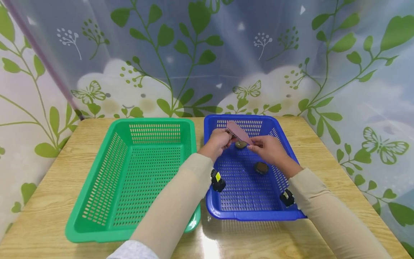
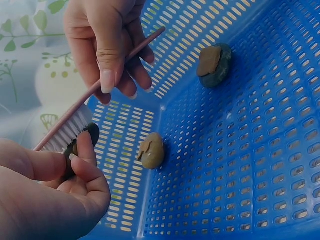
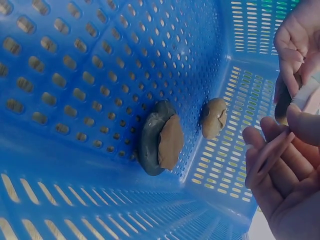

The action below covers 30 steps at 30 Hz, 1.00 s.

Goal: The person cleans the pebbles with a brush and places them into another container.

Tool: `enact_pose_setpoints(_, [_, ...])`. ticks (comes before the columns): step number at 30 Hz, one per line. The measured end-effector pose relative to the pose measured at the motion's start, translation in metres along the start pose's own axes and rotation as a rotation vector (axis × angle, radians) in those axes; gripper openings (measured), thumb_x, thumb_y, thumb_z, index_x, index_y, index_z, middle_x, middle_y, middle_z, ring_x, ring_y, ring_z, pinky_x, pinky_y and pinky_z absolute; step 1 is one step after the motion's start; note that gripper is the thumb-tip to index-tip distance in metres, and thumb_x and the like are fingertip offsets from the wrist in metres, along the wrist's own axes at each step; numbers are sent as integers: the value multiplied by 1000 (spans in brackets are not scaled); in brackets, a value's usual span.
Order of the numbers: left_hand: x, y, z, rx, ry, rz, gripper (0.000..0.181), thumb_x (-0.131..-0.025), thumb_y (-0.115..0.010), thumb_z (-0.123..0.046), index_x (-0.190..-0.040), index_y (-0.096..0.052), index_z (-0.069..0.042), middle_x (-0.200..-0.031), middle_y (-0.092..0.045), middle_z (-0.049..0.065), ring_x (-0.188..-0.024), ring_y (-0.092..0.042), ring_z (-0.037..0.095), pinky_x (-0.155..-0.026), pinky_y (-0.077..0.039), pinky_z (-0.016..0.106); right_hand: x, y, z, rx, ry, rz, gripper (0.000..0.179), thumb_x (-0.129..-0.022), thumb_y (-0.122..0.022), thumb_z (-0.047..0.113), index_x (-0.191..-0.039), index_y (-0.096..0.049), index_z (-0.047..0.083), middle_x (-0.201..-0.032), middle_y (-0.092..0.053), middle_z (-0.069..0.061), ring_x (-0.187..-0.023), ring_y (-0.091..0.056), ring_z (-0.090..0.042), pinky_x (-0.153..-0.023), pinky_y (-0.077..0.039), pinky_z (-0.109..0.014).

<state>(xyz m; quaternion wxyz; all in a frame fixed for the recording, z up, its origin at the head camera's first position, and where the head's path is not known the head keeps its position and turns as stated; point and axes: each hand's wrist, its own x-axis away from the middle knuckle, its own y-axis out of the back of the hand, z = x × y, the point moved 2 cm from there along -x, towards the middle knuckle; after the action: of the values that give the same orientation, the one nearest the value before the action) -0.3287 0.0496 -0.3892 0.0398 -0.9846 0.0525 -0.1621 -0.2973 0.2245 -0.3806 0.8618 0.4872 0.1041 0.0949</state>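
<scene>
Head view: over the far part of the blue basket (image 1: 255,216), both hands close together with a pink brush (image 1: 239,132) between them. Slanting along its long axis from far left to near right, ending in the grasp of the right hand (image 1: 267,148). At the other end, the left hand (image 1: 220,139), fingers curled beneath the bristles; contents of that grip unclear from here. Inside the basket, a yellowish pebble (image 1: 240,144) partly behind the brush and a dark pebble (image 1: 261,168) closer to the near rim. To the left on the wooden surface (image 1: 258,239), a green basket (image 1: 97,236).

Left wrist view: right hand at the top, thumb laid against the brush handle, fingers behind, handle end poking out past them. Left hand at lower left, pinching a dark held pebble (image 2: 94,134). Key relation: held pebble on the bristle side, lying roughly along the brush's long axis, bristle tips apparently touching it; left hand right at it, right hand farther up the handle.

Right wrist view: handle clasped between right thumb and fingers, bristles beyond, facing the held pebble in the left hand. Brown patch (image 3: 171,142) on the dark pebble, well apart from both hands.
</scene>
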Motion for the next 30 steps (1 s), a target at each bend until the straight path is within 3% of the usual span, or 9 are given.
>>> enact_pose_setpoints(7, [-1, -1, -1, 16, 13, -3, 38, -96, -41, 6, -128, -62, -1, -85, -67, 8, -53, -47, 6, -48, -32, 17, 1, 3, -1, 31, -52, -77, 34, -95, -64, 20, -121, -66, -2, -108, -70, -18, -96, -67, -32, -79, -51, -47])
enact_pose_setpoints(12, [-4, -2, 0, 58, 23, -11, 42, -93, -39, 9, -128, -61, 1, -77, -65, 6, -52, -47, 6, -45, -30, 16, 2, 8, -1, 27, -99, -162, 35, -96, -63, 22, -122, -65, -2, -106, -71, -19, -92, -67, -32, -75, -50, -46])
enact_pose_setpoints(18, [-5, -1, 0, 40, 25, -12, 42, -93, -39, 9, -128, -62, 0, -80, -66, 6, -52, -48, 5, -46, -30, 16, 2, 9, -1, 8, -109, -165, 37, -97, -61, 23, -123, -64, -2, -104, -71, -19, -90, -67, -31, -75, -51, -46])
enact_pose_setpoints(25, [-4, -2, 1, 11, 24, -8, 46, -92, -39, 9, -132, -59, -3, -104, -69, 14, -54, -51, 6, -47, -30, 17, 1, 7, 1, -18, -30, -156, 39, -97, -61, 21, -126, -61, -5, -111, -69, -22, -101, -66, -35, -84, -52, -50])
enact_pose_setpoints(30, [-3, -2, 0, -7, 8, 7, 41, -95, -40, 5, -129, -62, -3, -109, -69, 17, -53, -47, 6, -48, -30, 18, 1, 5, 5, -49, 32, -134, 35, -96, -62, 18, -123, -63, -4, -108, -70, -20, -95, -68, -32, -77, -53, -46])
